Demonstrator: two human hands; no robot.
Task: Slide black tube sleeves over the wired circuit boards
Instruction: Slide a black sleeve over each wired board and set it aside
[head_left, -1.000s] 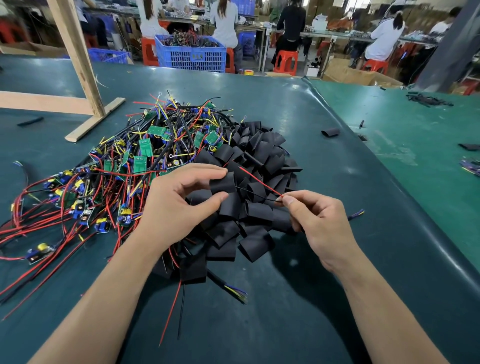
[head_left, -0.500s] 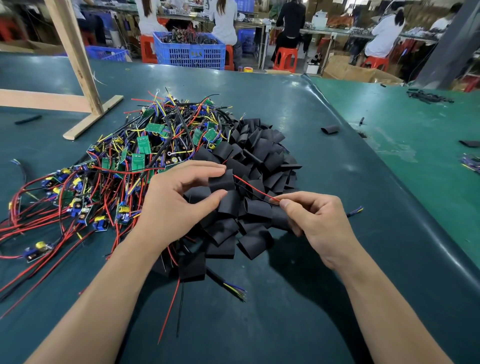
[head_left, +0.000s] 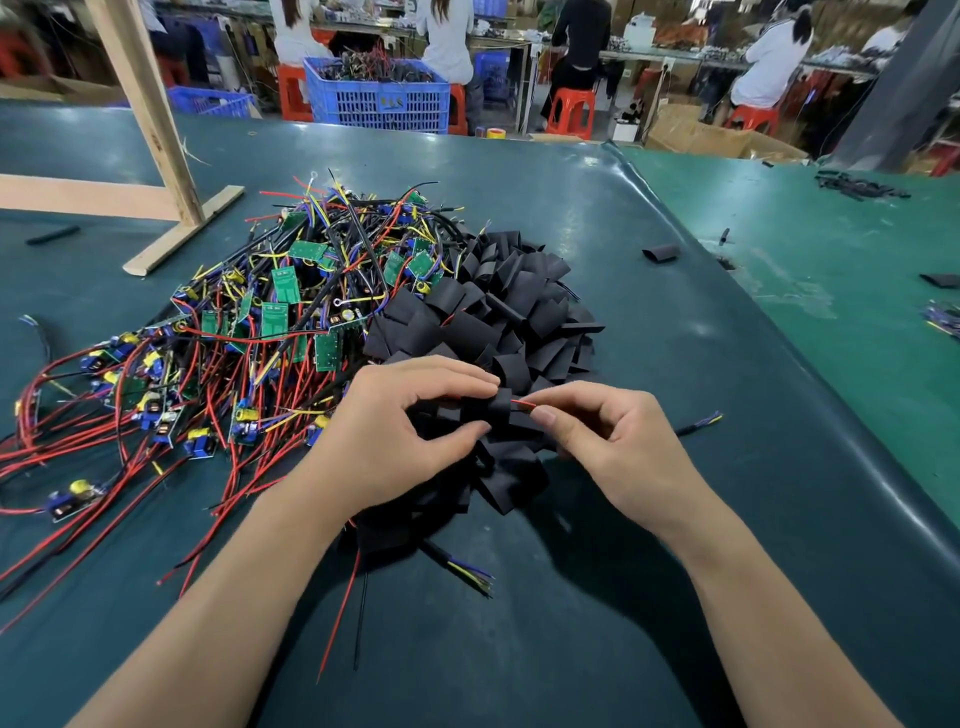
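Circuit boards (head_left: 275, 317) with trailing wires lie heaped on the table (head_left: 649, 597), left of a pile of black sleeves (head_left: 519, 312); both look light, the boards stiff and likely fragile, the sleeves soft and easily flattened. Left hand (head_left: 395, 441) pinches one sleeve (head_left: 493, 408) near its mouth. Right hand (head_left: 618, 447) pinches the thin, floppy red wire (head_left: 522, 404) right at the sleeve's opening, probably the best hold for threading.

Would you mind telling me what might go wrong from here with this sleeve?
1. The right hand pinches only the tip of the red wire; it may slip out and drop back into the sleeve.
2. The left hand works right over the sleeve pile, so a neighbouring sleeve might get caught up.
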